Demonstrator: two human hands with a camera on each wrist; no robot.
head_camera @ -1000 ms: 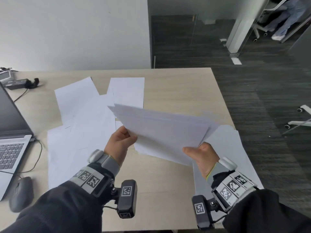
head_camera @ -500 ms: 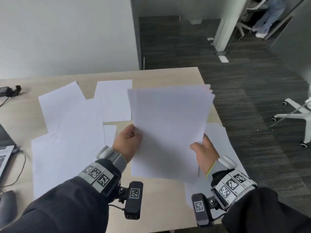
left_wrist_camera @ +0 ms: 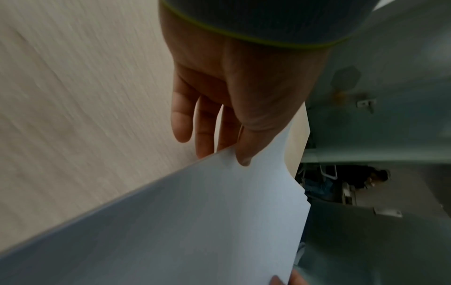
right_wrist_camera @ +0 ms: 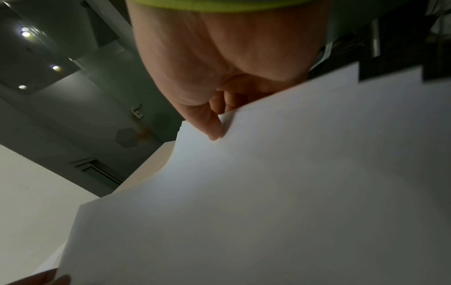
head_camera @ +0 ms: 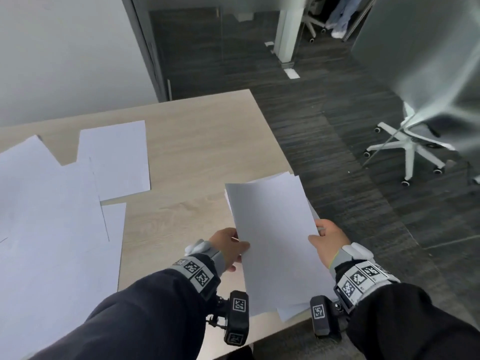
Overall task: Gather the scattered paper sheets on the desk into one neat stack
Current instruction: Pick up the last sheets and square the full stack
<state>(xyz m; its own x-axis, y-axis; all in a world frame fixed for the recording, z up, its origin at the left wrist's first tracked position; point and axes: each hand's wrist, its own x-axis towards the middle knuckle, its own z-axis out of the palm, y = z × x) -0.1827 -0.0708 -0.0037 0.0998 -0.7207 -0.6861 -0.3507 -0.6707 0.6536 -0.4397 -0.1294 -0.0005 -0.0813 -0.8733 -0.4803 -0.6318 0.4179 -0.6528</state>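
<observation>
Paper stack [head_camera: 272, 237], at lower centre-right of the head view, was pinched along its side edges by left hand [head_camera: 228, 248] and right hand [head_camera: 327, 241]; squaring its fanned far corners probably called for tapping it on the desk [head_camera: 197, 141].

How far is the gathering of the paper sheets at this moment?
Partly done. A bundle of sheets is already collected, and the left hand and right hand pinch its two sides above the desk corner; its edges are not yet even. A sheet lies under it. Still left: several loose sheets spread over the desk's left part.
</observation>
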